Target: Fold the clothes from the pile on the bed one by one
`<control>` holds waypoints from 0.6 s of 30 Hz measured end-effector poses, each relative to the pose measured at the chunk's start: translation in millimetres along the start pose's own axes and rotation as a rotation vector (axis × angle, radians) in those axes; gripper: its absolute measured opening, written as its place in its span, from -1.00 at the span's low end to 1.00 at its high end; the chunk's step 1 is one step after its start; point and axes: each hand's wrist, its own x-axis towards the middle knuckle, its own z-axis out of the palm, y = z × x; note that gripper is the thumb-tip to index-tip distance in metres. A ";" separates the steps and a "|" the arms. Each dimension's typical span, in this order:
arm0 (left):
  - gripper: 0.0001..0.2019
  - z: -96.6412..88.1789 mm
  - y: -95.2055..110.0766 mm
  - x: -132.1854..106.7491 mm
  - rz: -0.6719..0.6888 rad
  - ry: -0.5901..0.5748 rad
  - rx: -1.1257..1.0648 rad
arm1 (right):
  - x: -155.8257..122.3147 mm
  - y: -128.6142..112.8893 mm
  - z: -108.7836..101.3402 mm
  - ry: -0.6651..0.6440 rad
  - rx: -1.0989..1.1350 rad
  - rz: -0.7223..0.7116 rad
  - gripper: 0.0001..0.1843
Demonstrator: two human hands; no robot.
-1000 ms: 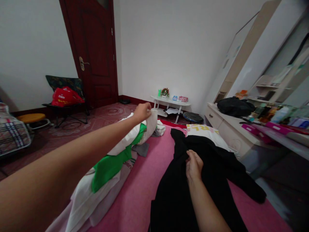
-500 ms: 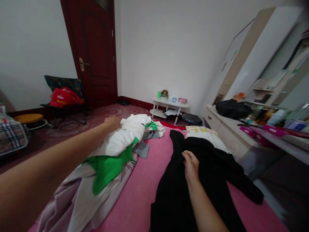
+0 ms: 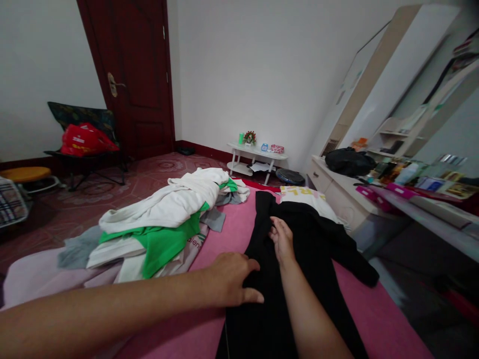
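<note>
A black long-sleeved garment (image 3: 314,279) lies spread on the pink bed cover (image 3: 209,319), one sleeve reaching out to the right. My left hand (image 3: 235,279) is over the garment's left edge, thumb and forefinger apart, with nothing seen between them. Higher up on the garment rests my right hand (image 3: 282,239), its fingers loosely curved and slightly apart; no cloth shows gripped in it. To the left is a heap of clothes, with a white garment (image 3: 168,202) on top and a green one (image 3: 168,247) beneath it.
A white printed garment (image 3: 309,197) lies beyond the black one. At the right stands a dresser (image 3: 329,187) bearing a black bag (image 3: 350,162) and bottles. A low white table (image 3: 258,149) is by the wall, and a chair with a red bag (image 3: 88,139) is near the door.
My left hand has left the white garment on the heap and moved right and nearer, to the black garment. The fingers of my right hand have loosened from a pinch. The view has shifted slightly.
</note>
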 end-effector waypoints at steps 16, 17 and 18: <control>-0.90 -30.9 -47.3 -31.7 -0.217 0.127 -0.344 | 2.3 5.4 -8.3 -0.060 -0.032 -0.004 -0.57; -0.90 -39.0 -56.3 -43.1 -0.245 0.151 -0.309 | 1.4 5.3 -8.5 -0.073 -0.047 -0.004 -0.58; -0.89 -44.4 -64.7 -55.2 -0.280 0.158 -0.283 | 0.2 5.1 -8.2 -0.088 -0.065 -0.003 -0.58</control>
